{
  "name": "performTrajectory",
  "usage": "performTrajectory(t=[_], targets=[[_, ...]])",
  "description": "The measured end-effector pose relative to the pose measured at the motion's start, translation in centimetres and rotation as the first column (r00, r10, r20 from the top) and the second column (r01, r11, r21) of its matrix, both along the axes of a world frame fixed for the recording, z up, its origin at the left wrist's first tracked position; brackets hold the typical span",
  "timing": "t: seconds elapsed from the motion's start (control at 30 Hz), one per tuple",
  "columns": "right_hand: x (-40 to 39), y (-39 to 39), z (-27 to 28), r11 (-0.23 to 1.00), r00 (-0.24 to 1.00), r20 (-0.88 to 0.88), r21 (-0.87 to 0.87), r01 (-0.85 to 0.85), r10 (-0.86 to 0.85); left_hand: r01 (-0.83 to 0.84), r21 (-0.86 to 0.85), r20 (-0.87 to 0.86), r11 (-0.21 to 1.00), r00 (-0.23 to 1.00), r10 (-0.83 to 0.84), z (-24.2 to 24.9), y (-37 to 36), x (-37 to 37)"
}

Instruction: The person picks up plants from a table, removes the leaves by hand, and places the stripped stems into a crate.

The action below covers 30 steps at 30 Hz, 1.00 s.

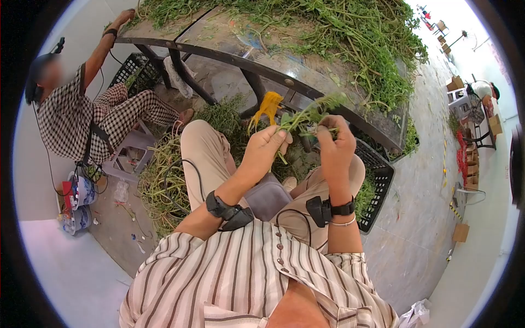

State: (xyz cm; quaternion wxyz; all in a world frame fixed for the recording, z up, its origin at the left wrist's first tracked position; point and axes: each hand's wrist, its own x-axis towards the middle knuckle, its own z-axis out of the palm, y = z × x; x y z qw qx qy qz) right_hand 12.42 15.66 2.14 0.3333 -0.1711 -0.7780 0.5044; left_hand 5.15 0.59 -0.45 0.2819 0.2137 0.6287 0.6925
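The room has a grey floor with scattered scraps and pale walls. A long metal-topped table crosses it, a thick pile of greens spread over its right end and running along the far edge. At its left end a co-worker in a checked outfit sits on a stool and reaches a hand onto the tabletop; another person is far off on the right.

On the floor, left of the wearer's knees, lies a heap of stems. A black crate holding greens stands by the table's near right corner, and a second crate stands under the left part. A grey stool shows between the knees. Yellow material hangs near the table's near edge.

The left hand has its thumb and fingers clamped on the stem of a leafy sprig. The right hand, just beside it, has its thumb and fingertips closed on the sprig's leafy part. The sprig is above the lap, in front of the table's near edge, tilted with its leaves up to the right.
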Motion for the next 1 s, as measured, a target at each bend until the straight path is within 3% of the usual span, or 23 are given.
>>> performTrajectory(t=[0.13, 0.23, 0.4, 0.53, 0.7, 1.0], targets=[[0.3, 0.3, 0.7, 0.978, 0.999, -0.022, -0.204, -0.049, 0.045, -0.033, 0.000, 0.040, 0.999, 0.999, 0.033, -0.2, -0.4, -0.3], [0.2, 0.2, 0.1, 0.985, 0.993, -0.069, -0.141, -0.099, 0.090, -0.018, 0.000, 0.030, 1.000, 0.999, 0.018, -0.2, -0.4, -0.4], [-0.1, -0.4, -0.1, 0.998, 0.998, -0.042, 0.043, -0.035, 0.037, -0.027, 0.051, -0.025, 0.998, 0.999, 0.028, -0.2, 0.0, -0.2], [-0.2, -0.6, 0.2, 0.998, 0.998, -0.008, -0.021, -0.057, 0.056, -0.011, 0.027, -0.003, 1.000, 1.000, 0.011, -0.1, -0.1, -0.4], [-0.4, -0.6, 0.3, 0.962, 0.996, -0.004, 0.257, -0.087, 0.091, -0.010, 0.017, -0.036, 1.000, 0.999, 0.011, 0.0, 0.0, 0.0], [-0.6, -0.7, -0.1, 0.940, 1.000, 0.000, 0.340, -0.010, 0.010, 0.000, 0.010, -0.057, 1.000, 0.998, 0.000, 0.1, 0.1, 0.1]])
